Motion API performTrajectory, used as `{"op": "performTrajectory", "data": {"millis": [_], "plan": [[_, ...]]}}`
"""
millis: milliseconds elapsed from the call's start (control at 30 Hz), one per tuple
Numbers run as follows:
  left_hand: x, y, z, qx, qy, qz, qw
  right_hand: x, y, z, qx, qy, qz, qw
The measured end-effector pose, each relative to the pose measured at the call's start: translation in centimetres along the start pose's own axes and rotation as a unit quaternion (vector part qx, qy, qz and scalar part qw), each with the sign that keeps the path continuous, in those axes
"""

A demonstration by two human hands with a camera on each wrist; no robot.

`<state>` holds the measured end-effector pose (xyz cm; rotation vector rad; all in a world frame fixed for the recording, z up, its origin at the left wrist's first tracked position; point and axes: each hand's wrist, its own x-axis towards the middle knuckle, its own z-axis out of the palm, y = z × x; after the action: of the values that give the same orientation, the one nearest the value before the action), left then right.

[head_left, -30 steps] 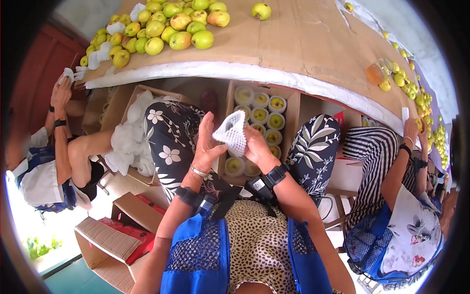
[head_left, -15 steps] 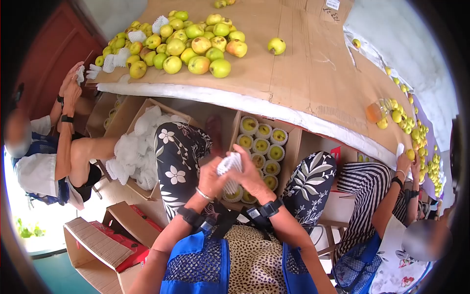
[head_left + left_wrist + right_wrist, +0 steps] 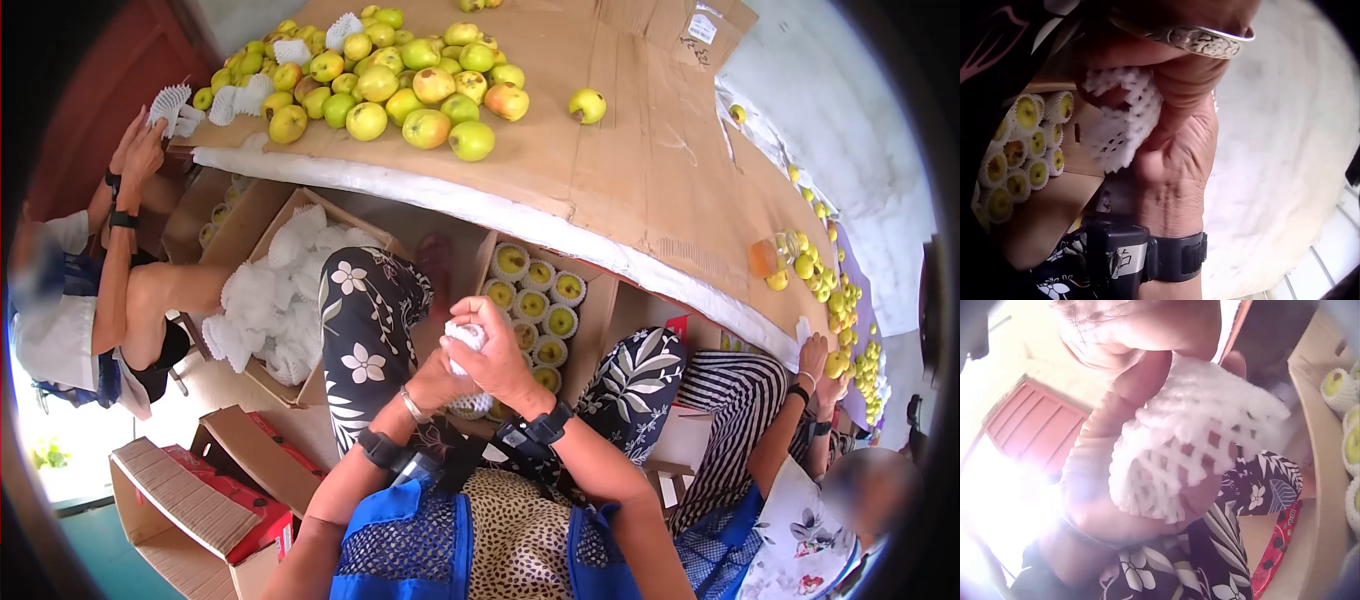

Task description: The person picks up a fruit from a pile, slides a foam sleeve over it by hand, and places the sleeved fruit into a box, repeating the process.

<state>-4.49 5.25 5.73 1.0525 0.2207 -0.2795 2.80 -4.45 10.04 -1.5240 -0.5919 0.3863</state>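
Both hands meet over the lap in the head view, around a white foam net [image 3: 466, 346]. The left hand [image 3: 438, 384] grips the net from the left, and the right hand [image 3: 492, 352] lies over it with curled fingers. Close up in the left wrist view, the foam net [image 3: 1124, 122] bunches between the palms. The right wrist view shows the net [image 3: 1179, 447] spread open at one end, with fingers behind its mesh. Whether anything sits inside the net cannot be seen. Just beyond the hands, a carton [image 3: 597, 325] holds rows of apples [image 3: 532, 304] in foam nets.
Loose apples [image 3: 425, 128] are heaped on the cardboard-covered table [image 3: 600, 190]. A box of foam nets [image 3: 285, 290] stands left of the knees. Empty-looking cartons [image 3: 185, 500] lie lower left. A person sits on each side, and a jar [image 3: 765, 258] is at the right.
The hands have come together around the foam net, which was held up and spread between them a second ago. The head view has shifted. The left neighbour's hands now hold a net higher.
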Motion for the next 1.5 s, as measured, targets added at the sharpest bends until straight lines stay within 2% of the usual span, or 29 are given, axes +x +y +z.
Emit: {"op": "performTrajectory", "data": {"millis": [33, 67, 100, 200, 233, 333, 433, 467, 533, 567, 600, 667, 767, 800, 867, 933, 967, 1033, 1067, 1100, 1133, 1200, 1233, 1267, 1300, 1333, 1367, 1467, 1500], "plan": [[-0.3, 0.4, 0.2, -0.015, -0.003, -0.008, 1.0, 0.3, -0.5, -0.2, 0.045, -0.04, 0.077, 0.995], [-0.4, 0.5, 0.1, -0.029, -0.005, -0.017, 0.999, 0.8, -0.4, -0.1, 0.052, -0.051, 0.078, 0.994], [-0.5, 0.5, -0.4, 0.038, -0.022, -0.013, 0.999, 1.3, -0.2, 0.1, 0.058, -0.061, 0.081, 0.993], [0.1, -0.9, -1.2, 0.183, 0.019, 0.042, 0.982, 1.5, -0.1, 0.5, 0.068, -0.095, 0.097, 0.988], [0.0, -0.5, -1.2, 0.182, 0.027, 0.055, 0.981, 1.8, -0.3, 0.8, 0.072, -0.108, 0.101, 0.986], [-0.6, -0.3, -0.9, 0.135, 0.052, 0.083, 0.986, 2.4, -2.0, 2.0, 0.156, -0.06, 0.115, 0.979], [-0.3, -0.4, -0.4, 0.062, 0.109, 0.139, 0.982, 3.4, -2.6, 2.6, 0.101, -0.09, 0.088, 0.987], [-0.4, 0.1, -0.5, 0.126, 0.126, 0.145, 0.973, 3.7, -2.7, 2.9, 0.075, -0.102, 0.083, 0.988], [-0.3, 0.4, -0.6, 0.247, 0.154, 0.149, 0.945, 4.4, -2.9, 3.5, 0.126, -0.092, 0.093, 0.983], [0.5, 0.6, -0.2, 0.301, 0.221, 0.274, 0.886, 4.8, -3.3, 3.6, 0.136, -0.095, 0.105, 0.981], [0.8, 0.2, -0.3, 0.274, 0.215, 0.223, 0.91, 5.4, -3.4, 3.8, 0.148, -0.099, 0.116, 0.977], [1.3, -0.7, -1.1, 0.221, 0.204, 0.123, 0.946, 6.7, -2.4, 3.9, 0.209, -0.041, 0.168, 0.963], [1.3, 0.3, 0.0, 0.146, 0.227, 0.126, 0.955, 7.7, -0.5, 2.7, 0.364, 0.044, 0.213, 0.906], [1.5, 0.5, 0.4, 0.111, 0.238, 0.119, 0.958, 7.5, -0.3, 2.5, 0.328, 0.038, 0.21, 0.92], [1.3, -0.5, -0.3, 0.115, 0.197, 0.119, 0.966, 6.9, -0.2, 2.7, 0.259, 0.022, 0.2, 0.945], [1.0, -0.2, -0.7, 0.152, 0.167, 0.102, 0.969, 6.8, -1.2, 3.0, 0.201, -0.044, 0.161, 0.965], [1.1, -0.1, -0.4, 0.111, 0.191, 0.07, 0.973, 6.7, -2.0, 3.4, 0.184, -0.071, 0.146, 0.969], [1.1, 0.6, 1.0, 0.107, 0.233, 0.132, 0.958, 6.9, -3.0, 3.4, 0.124, -0.146, 0.119, 0.974], [1.4, 1.1, 1.1, 0.108, 0.255, 0.167, 0.946, 7.5, -2.5, 3.1, 0.138, -0.151, 0.121, 0.971], [1.3, -0.7, -0.1, 0.088, 0.2, 0.091, 0.971, 8.3, -1.7, 2.8, 0.152, -0.154, 0.124, 0.968], [0.9, 0.6, 0.6, 0.043, 0.203, 0.015, 0.978, 9.1, -1.7, 2.3, 0.166, -0.156, 0.129, 0.965], [0.7, 1.4, 1.1, 0.019, 0.239, 0.074, 0.968, 11.9, -2.8, -0.8, 0.003, -0.077, 0.0, 0.997], [0.8, 1.2, 0.4, 0.034, 0.225, 0.096, 0.969, 13.5, -3.1, -2.4, 0.061, -0.009, 0.011, 0.998], [1.0, 1.3, 0.5, 0.055, 0.231, 0.111, 0.965, 15.9, -3.1, -4.0, 0.043, 0.097, 0.0, 0.994], [1.0, 1.2, 0.6, 0.078, 0.237, 0.127, 0.96, 18.7, -3.0, -5.9, 0.07, 0.147, -0.006, 0.987], [1.0, 1.3, 0.7, 0.101, 0.241, 0.144, 0.955, 20.7, -3.0, -7.2, 0.032, 0.175, 0.029, 0.984], [1.1, 1.3, 0.8, 0.079, 0.22, 0.117, 0.965, 22.5, -2.8, -8.5, -0.007, 0.204, 0.063, 0.977], [1.1, 1.3, 0.3, 0.014, 0.161, 0.032, 0.986, 28.5, 2.4, -11.7, -0.154, 0.208, 0.17, 0.951], [1.2, 1.7, 0.6, 0.007, 0.177, 0.037, 0.983, 30.0, 3.4, -11.7, -0.154, 0.196, 0.183, 0.951]]}}
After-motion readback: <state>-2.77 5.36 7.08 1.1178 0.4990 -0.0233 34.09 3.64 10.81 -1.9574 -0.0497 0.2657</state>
